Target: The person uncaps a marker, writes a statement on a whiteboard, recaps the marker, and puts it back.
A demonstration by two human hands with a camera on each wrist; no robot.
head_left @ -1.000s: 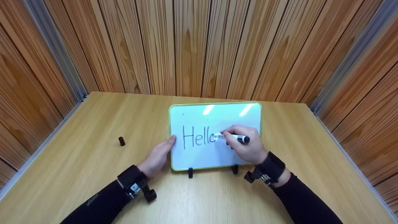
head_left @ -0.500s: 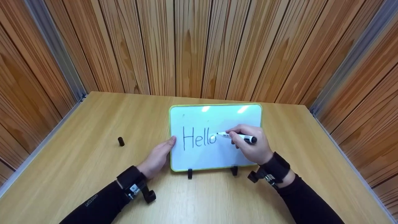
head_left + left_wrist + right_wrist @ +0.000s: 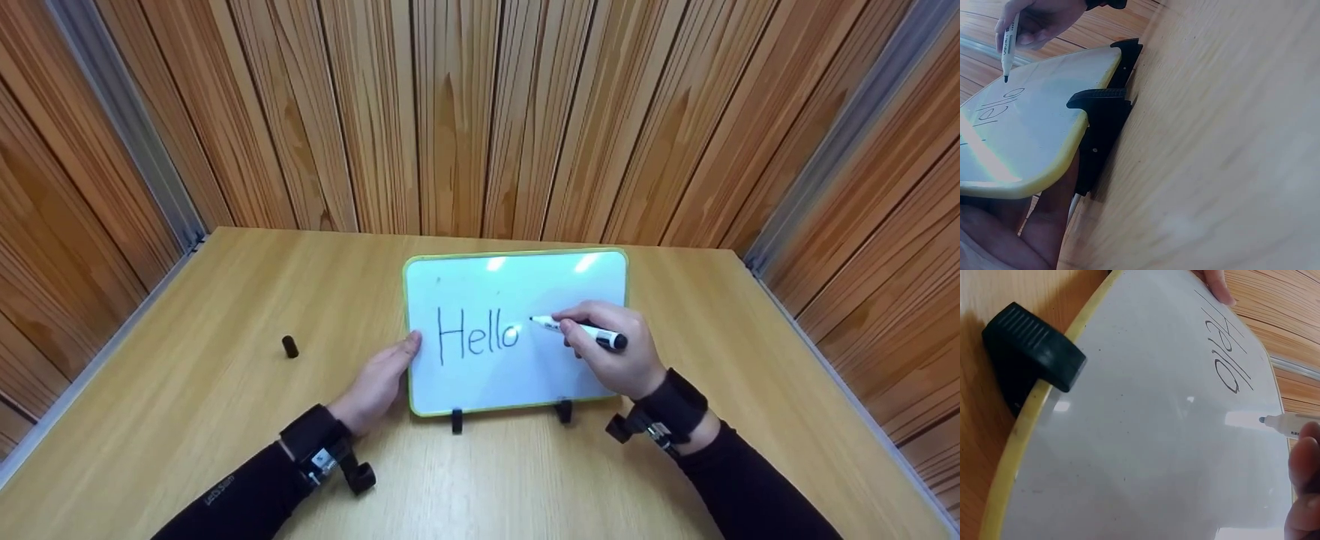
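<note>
A whiteboard (image 3: pixel 480 382) with a yellow-green rim leans on a black stand (image 3: pixel 1100 135), whose two feet hook over its lower edge. "Hello" is written on it in dark ink. My left hand (image 3: pixel 379 381) grips the board's left edge, thumb on the front and fingers behind, as the left wrist view shows. In my right hand (image 3: pixel 611 349) I pinch a white marker (image 3: pixel 547 323), its dark tip just right of the "o". From the left wrist view the tip (image 3: pixel 1006 79) looks slightly off the surface. The marker's black cap (image 3: pixel 290 346) lies on the table to the left.
The board stands on a light wooden table (image 3: pixel 225 300). Wood-plank walls (image 3: pixel 450 112) rise behind and at both sides, with grey metal strips in the corners. Glare spots show on the board's upper part.
The "o" has been closed. My right hand with the marker has lifted from the letter and shifted a little to the right. My left hand keeps its hold on the board.
</note>
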